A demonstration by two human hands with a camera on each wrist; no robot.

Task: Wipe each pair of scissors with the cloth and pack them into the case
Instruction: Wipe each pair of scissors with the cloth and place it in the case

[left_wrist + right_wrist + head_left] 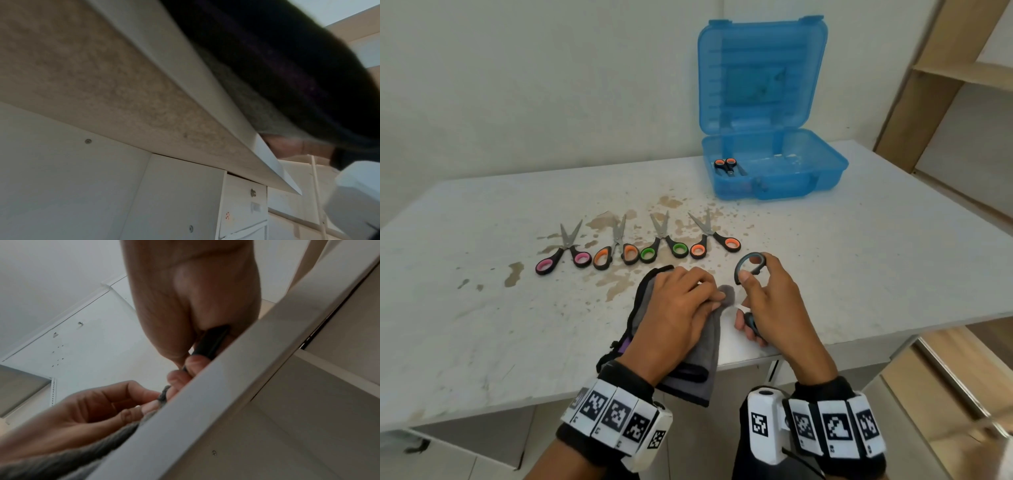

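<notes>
My left hand (pixel 705 296) pinches a grey cloth (pixel 702 346) that lies folded over the table's front edge; in the left wrist view the cloth (pixel 265 112) hangs past that edge. My right hand (pixel 745 298) grips scissors with grey-blue handles (pixel 751 263), one loop sticking up above the thumb. Their blades are hidden between the cloth and my fingers. The right wrist view shows the right hand (pixel 185 368) curled round a dark handle (pixel 211 340) beside the left hand (pixel 141 400). The open blue case (pixel 822 171) holds one orange-handled pair (pixel 728 166).
Several scissors lie in a row on the stained white table (pixel 482 308): a pink pair (pixel 563 255), an orange pair (pixel 616 251), a green pair (pixel 664 246) and another orange pair (pixel 714 240). Wooden shelving (pixel 962 68) stands at the right.
</notes>
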